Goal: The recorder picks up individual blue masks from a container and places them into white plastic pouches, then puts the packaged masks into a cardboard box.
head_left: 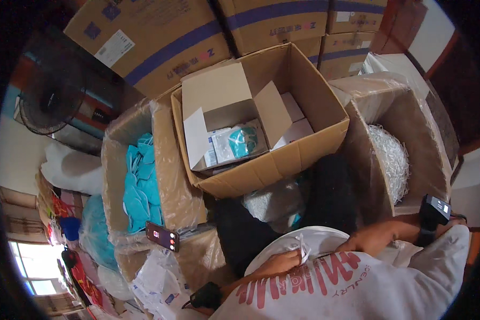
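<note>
A round white basin [320, 233] rests in my lap, its front part covered by my shirt. My left hand [282, 262] is at the basin's left side, fingers closed around a thin white strip [304, 248] that sticks up past them. My right hand [354, 244] reaches into the basin's right side, its fingers hidden behind the shirt. Ahead of my knees stands a large open carton [261, 173]. Inside it is a smaller open box [216, 93] with a teal face mask [243, 141] in a clear bag on top.
Left, a plastic-lined carton holds teal face masks [141, 186]; a phone [162, 236] sits at its near edge. White plastic bags [160, 282] lie closer to me. Right, another lined carton holds thin white strips [390, 162]. Stacked cartons [277, 18] stand behind; a fan [50, 101] stands far left.
</note>
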The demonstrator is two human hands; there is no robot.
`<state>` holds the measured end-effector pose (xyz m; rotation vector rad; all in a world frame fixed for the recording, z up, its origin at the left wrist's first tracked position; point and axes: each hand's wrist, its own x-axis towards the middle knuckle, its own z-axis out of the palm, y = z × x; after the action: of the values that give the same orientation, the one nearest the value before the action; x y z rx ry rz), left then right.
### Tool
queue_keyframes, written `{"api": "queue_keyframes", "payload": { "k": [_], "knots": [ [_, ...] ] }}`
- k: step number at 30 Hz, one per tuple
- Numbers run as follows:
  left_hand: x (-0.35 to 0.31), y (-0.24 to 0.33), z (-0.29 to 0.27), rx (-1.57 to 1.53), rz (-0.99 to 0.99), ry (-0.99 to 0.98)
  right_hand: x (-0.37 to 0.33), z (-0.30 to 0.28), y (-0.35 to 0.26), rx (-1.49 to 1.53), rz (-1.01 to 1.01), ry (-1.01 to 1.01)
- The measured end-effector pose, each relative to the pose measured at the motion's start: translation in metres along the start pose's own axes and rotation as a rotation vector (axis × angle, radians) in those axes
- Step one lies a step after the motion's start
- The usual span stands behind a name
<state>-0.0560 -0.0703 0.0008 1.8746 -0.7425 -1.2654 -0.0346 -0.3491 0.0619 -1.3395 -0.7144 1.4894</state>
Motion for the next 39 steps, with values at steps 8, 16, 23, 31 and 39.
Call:
{"api": "queue_keyframes", "payload": {
  "k": [8, 16, 23, 31, 39],
  "knots": [
    [-0.003, -0.025, 0.002, -0.388, 0.144, 0.329, -0.069, -0.023, 0.023, 0.244, 0.536, 0.375],
    [-0.013, -0.023, -0.05, -0.168, 0.105, 0.712, 0.091, -0.075, 0.095, 0.809, -0.069, 0.735],
    [-0.018, -0.052, -0.052, -0.246, 0.026, 0.938, 0.165, -0.085, 0.089, 0.479, -0.012, 0.787],
    [-0.018, -0.025, -0.071, -0.266, 0.105, 1.173, 0.173, -0.039, 0.003, 0.564, -0.211, 0.296],
    [-0.015, -0.033, -0.069, -0.353, 0.177, 1.143, 0.131, -0.046, 0.003, -0.163, -0.49, 1.13]
  ]
}}
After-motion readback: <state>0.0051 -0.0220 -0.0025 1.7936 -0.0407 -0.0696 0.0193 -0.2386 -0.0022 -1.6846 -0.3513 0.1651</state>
